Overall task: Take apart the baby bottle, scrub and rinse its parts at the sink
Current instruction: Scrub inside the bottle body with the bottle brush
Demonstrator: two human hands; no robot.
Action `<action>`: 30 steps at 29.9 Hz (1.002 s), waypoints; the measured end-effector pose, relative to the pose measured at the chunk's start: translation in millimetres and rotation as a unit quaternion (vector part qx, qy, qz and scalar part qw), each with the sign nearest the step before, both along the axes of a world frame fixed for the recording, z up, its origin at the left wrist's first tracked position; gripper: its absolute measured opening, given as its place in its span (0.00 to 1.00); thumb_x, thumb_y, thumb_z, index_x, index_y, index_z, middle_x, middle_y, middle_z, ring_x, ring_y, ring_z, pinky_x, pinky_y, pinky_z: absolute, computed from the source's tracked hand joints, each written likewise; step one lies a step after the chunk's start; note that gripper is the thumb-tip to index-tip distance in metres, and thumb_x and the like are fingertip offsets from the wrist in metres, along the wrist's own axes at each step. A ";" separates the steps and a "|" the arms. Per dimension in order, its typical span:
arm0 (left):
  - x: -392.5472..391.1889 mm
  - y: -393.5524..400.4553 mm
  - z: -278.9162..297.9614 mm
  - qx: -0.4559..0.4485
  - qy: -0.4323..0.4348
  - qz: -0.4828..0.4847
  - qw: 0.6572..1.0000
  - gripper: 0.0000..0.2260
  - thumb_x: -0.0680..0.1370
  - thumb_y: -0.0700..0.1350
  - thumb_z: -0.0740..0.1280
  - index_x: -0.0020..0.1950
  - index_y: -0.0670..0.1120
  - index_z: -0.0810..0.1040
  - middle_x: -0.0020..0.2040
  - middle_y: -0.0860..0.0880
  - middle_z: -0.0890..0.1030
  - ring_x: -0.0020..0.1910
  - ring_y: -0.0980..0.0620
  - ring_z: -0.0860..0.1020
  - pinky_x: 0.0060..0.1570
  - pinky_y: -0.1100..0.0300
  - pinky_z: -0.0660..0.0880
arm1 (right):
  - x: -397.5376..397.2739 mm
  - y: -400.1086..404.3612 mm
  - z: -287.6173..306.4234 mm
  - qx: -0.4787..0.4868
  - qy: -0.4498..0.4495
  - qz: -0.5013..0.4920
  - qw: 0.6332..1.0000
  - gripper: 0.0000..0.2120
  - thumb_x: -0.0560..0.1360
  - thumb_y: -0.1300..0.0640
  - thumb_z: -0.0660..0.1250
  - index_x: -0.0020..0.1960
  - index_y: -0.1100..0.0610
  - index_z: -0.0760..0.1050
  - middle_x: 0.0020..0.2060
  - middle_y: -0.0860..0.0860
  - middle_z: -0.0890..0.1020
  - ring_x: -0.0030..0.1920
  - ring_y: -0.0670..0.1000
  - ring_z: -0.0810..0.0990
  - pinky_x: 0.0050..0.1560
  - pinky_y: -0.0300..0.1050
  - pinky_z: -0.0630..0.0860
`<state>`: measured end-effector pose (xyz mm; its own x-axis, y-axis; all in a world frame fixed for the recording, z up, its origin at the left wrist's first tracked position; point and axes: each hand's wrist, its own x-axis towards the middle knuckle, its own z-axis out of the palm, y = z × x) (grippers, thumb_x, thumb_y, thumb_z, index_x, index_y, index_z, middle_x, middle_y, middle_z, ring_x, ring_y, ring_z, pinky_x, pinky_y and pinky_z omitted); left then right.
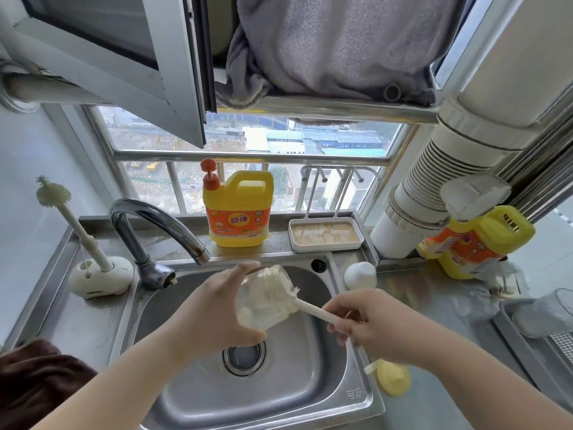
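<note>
A grey towel (338,45) hangs over the rail at the top of the open window (124,57), and a ribbed white duct (434,181) runs down the right side. Below them a stainless steel bench (434,305) holds a steel sink (279,392) with a round drain (244,356) and a curved chrome faucet (148,231) at its back left corner. On the ledge behind the sink stands a yellow dish soap jug (238,209) with an orange pump, and just right of it a white drying rack tray (325,234). A second yellow detergent bottle (477,240) lies tilted at the far right of the bench. At the left a silicone brush (54,193) stands upright in a white holder (99,277). Above the basin, the left hand (214,308) grips the clear glass baby bottle body (263,299), fingers and thumb curled round it, its mouth tilted up and to the right. The right hand (372,327) is clamped on the cream handle of a bottle brush (310,310), whose soapy head sits inside the bottle. A white bottle cap (359,275) stands on the bench right of the sink, and a yellow bottle collar (392,381) lies on the bench near the sink's right rim, partly hidden under the right wrist.
</note>
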<state>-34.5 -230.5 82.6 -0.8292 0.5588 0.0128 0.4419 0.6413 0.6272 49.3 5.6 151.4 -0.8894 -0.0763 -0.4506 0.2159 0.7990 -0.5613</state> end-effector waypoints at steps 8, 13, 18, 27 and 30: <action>20.0 5.8 -1.1 0.078 -0.122 0.125 0.982 0.34 0.58 0.58 0.77 0.58 0.67 0.64 0.50 0.61 0.76 0.48 0.63 0.76 0.44 0.66 0.73 | 16.3 -3.7 5.6 -0.040 0.164 -0.066 0.983 0.15 0.78 0.52 0.61 0.50 0.29 0.73 0.31 0.37 0.78 0.36 0.35 0.75 0.35 0.30 0.67; 22.8 10.8 3.0 0.123 -0.169 0.158 0.965 0.35 0.56 0.56 0.78 0.58 0.65 0.66 0.51 0.57 0.77 0.49 0.60 0.77 0.44 0.65 0.73 | 7.4 -17.0 -8.8 -0.012 0.225 -0.039 0.973 0.12 0.78 0.53 0.61 0.56 0.40 0.78 0.35 0.42 0.76 0.39 0.39 0.72 0.37 0.33 0.66; 17.5 6.8 7.5 0.113 -0.184 0.199 0.956 0.32 0.56 0.58 0.77 0.56 0.63 0.68 0.50 0.57 0.78 0.47 0.58 0.77 0.43 0.62 0.73 | 15.0 -5.8 -9.1 0.051 0.212 -0.018 0.976 0.13 0.78 0.49 0.60 0.59 0.36 0.74 0.39 0.33 0.75 0.40 0.37 0.73 0.36 0.35 0.65; 20.2 13.9 10.0 0.104 -0.169 0.218 0.956 0.32 0.60 0.55 0.78 0.60 0.61 0.68 0.51 0.56 0.77 0.46 0.61 0.76 0.40 0.65 0.71 | 5.3 -10.7 -2.7 0.084 0.218 -0.021 0.972 0.13 0.78 0.46 0.58 0.60 0.37 0.73 0.39 0.34 0.74 0.37 0.39 0.71 0.36 0.38 0.67; 22.9 23.0 7.8 0.107 -0.180 0.212 0.955 0.32 0.59 0.55 0.78 0.59 0.59 0.70 0.50 0.56 0.79 0.47 0.58 0.77 0.42 0.64 0.72 | -7.0 -22.1 -1.0 0.094 0.231 -0.002 0.968 0.13 0.79 0.46 0.55 0.60 0.40 0.74 0.38 0.41 0.74 0.40 0.42 0.72 0.39 0.41 0.71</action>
